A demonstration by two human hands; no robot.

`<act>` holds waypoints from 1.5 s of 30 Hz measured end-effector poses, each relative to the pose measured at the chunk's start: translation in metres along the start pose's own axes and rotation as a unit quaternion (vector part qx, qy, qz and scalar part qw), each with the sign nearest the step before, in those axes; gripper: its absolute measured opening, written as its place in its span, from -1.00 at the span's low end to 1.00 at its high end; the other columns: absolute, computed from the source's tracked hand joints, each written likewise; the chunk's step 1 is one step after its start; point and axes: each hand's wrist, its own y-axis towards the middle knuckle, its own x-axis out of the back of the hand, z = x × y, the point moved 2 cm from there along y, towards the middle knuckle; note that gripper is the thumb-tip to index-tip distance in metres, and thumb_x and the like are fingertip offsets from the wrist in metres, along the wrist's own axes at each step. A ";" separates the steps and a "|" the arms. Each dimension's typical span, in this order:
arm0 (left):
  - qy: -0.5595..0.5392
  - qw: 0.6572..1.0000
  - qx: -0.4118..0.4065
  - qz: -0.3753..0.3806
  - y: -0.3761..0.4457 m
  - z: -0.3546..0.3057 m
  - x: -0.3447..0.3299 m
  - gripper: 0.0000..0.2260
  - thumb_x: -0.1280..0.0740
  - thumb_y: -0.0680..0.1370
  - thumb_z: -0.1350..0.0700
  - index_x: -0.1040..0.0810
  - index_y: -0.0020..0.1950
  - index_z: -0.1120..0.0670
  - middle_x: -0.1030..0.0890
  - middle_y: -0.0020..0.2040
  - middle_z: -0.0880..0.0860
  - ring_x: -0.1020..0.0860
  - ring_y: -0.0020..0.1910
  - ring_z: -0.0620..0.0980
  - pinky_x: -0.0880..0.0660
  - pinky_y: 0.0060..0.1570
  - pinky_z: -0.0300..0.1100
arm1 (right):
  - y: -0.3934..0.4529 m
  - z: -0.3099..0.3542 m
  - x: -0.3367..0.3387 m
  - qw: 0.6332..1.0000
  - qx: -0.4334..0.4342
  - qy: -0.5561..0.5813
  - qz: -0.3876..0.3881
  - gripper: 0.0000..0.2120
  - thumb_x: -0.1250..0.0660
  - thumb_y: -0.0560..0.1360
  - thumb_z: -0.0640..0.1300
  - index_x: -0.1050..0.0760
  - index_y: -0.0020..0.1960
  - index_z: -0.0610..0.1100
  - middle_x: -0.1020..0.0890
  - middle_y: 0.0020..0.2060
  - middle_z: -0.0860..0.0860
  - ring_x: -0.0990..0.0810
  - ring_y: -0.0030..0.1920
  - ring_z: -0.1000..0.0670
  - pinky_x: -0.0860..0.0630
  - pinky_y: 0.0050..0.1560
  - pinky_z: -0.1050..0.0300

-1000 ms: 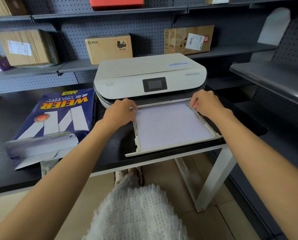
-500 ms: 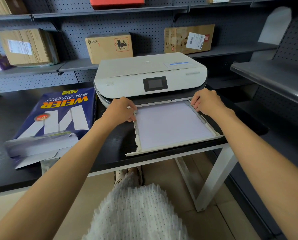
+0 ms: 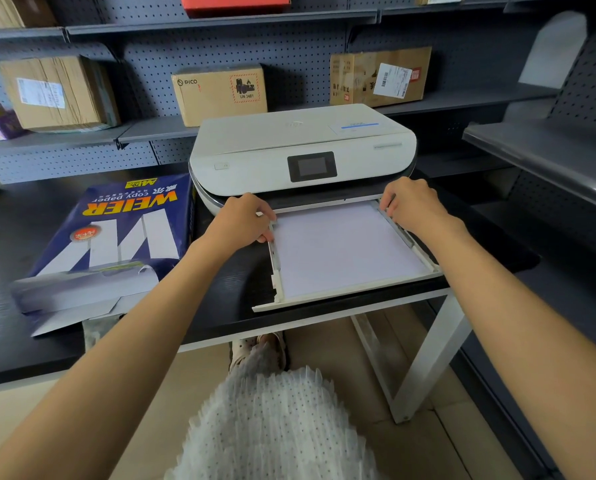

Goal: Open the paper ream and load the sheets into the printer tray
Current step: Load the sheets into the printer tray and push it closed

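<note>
The printer tray [image 3: 350,295] is standing pulled out from the front of the white printer [image 3: 300,150], and its front edge is reaching over the edge of the black table [image 3: 19,237]. A stack of white sheets [image 3: 345,247] is lying flat inside the tray. The left hand [image 3: 241,220] is gripping the left side rail of the tray near the printer, with the fingers curled on the rail. The right hand [image 3: 412,204] is gripping the right side rail in the same manner, fingers bent over it. The blue paper ream [image 3: 113,237] with the word WEIER is lying on the table, just beside the printer on its left, and its near end is standing torn open. Behind, cardboard boxes [image 3: 220,93] are sitting on grey pegboard shelves [image 3: 151,129].
</note>
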 end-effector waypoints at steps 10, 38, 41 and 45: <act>0.126 0.989 -0.068 -0.036 -0.005 0.003 0.000 -0.73 -0.21 0.54 0.22 -0.64 0.08 -0.04 -0.61 -0.10 -0.01 -0.58 -0.14 0.05 -0.55 -0.14 -0.06 | -0.011 0.011 -0.008 0.991 0.055 -0.075 0.101 -0.70 -0.37 0.48 -0.27 -0.53 0.19 -0.07 -0.55 0.21 -0.10 -0.50 0.20 -0.15 -0.49 0.15 -0.05; 0.120 0.949 -0.277 0.087 -0.101 -0.013 -0.028 -0.80 -0.25 0.57 -0.16 -0.57 0.13 -0.19 -0.56 0.08 -0.23 -0.52 0.05 -0.20 -0.55 -0.05 -0.10 | -0.103 0.042 -0.016 0.944 0.211 0.138 0.215 -0.82 -0.53 0.34 0.06 -0.61 -0.09 0.10 -0.60 -0.12 0.22 -0.53 -0.02 0.18 -0.52 0.04 0.13; 0.137 0.949 -0.275 0.075 -0.101 -0.013 -0.028 -0.82 -0.28 0.55 -0.09 -0.56 0.14 -0.18 -0.56 0.09 -0.23 -0.51 0.05 -0.20 -0.55 -0.04 -0.09 | -0.103 0.041 -0.019 0.946 0.216 0.142 0.197 -0.88 -0.51 0.39 -0.01 -0.61 -0.10 0.10 -0.60 -0.16 0.22 -0.54 -0.07 0.15 -0.56 0.01 0.06; 0.153 0.946 -0.279 0.067 -0.099 -0.013 -0.028 -0.80 -0.29 0.55 -0.07 -0.56 0.16 -0.16 -0.56 0.11 -0.22 -0.53 0.08 -0.17 -0.56 -0.05 -0.05 | -0.105 0.040 -0.023 0.948 0.211 0.150 0.187 -0.92 -0.48 0.42 -0.03 -0.62 -0.10 0.11 -0.62 -0.18 0.20 -0.54 -0.13 0.11 -0.58 -0.04 0.04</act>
